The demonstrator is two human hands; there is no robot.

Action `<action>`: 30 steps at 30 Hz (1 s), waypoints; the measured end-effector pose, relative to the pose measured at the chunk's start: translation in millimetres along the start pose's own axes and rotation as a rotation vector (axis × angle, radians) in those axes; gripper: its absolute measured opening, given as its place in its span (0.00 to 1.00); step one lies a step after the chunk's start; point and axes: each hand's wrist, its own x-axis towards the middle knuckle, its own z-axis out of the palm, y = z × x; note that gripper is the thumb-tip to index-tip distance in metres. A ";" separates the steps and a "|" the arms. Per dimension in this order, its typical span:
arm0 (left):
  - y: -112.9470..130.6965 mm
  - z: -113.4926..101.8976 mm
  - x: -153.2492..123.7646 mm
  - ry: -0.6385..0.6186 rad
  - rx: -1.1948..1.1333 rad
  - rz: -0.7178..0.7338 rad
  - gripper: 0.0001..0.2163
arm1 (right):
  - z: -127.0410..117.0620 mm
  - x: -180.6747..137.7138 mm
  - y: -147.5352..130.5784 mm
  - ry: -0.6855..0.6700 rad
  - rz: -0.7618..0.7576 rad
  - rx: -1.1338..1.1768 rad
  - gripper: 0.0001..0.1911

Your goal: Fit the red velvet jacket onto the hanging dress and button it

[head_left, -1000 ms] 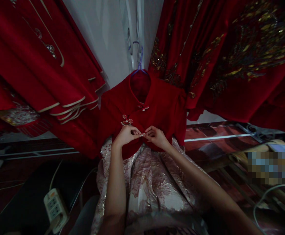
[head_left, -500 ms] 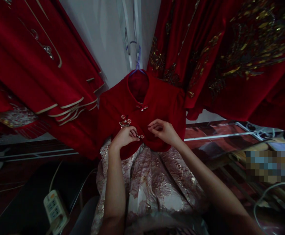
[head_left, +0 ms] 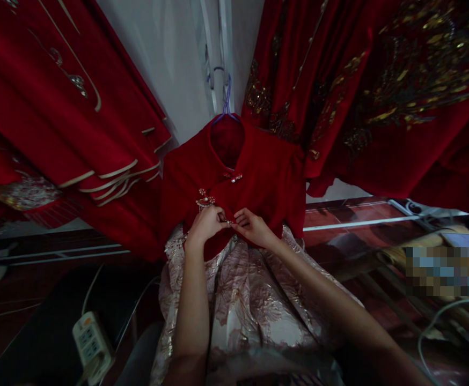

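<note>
A red jacket [head_left: 261, 161] with a stand-up collar hangs on a blue hanger [head_left: 227, 102], over a pale pink patterned skirt [head_left: 234, 300]. At the jacket's lower front, my left hand [head_left: 207, 225] pinches one end of a beaded fastener [head_left: 228, 222]. My right hand [head_left: 254, 228] has its fingers closed at the other end of that fastener, and the fingertips partly cover it. Just above my left hand sits a jewelled brooch [head_left: 204, 199]. Higher up, a second beaded fastener [head_left: 234, 177] lies below the collar.
Red garments with pale piping [head_left: 109, 123] hang at left. More red garments with gold embroidery [head_left: 415, 80] hang at right. A white power strip [head_left: 93, 343] lies on a dark surface at lower left. A pale metal rail [head_left: 359, 222] runs low at right.
My right hand has moved left and down from above the jacket to the beaded fastener, closing its fingers there. My left hand stays at nearly the same spot on the fastener.
</note>
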 end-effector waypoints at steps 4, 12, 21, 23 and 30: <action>-2.3 2.7 1.2 -0.009 -0.090 0.006 0.10 | 1.8 -1.6 -4.0 0.016 -0.017 0.015 0.12; -4.1 0.7 -0.1 -0.026 -0.232 -0.041 0.12 | 5.6 -3.0 -3.8 0.028 -0.059 0.013 0.10; -4.4 -2.4 -3.0 -0.057 -0.397 -0.038 0.15 | 4.3 -2.8 -6.0 0.038 -0.055 0.011 0.09; -7.5 -3.7 -5.3 -0.074 -0.528 -0.078 0.18 | -2.7 -2.0 -11.8 0.019 -0.032 0.015 0.09; -14.0 -19.9 -6.8 0.173 -1.190 -0.275 0.17 | -35.0 -0.4 -40.2 -0.162 0.024 0.224 0.06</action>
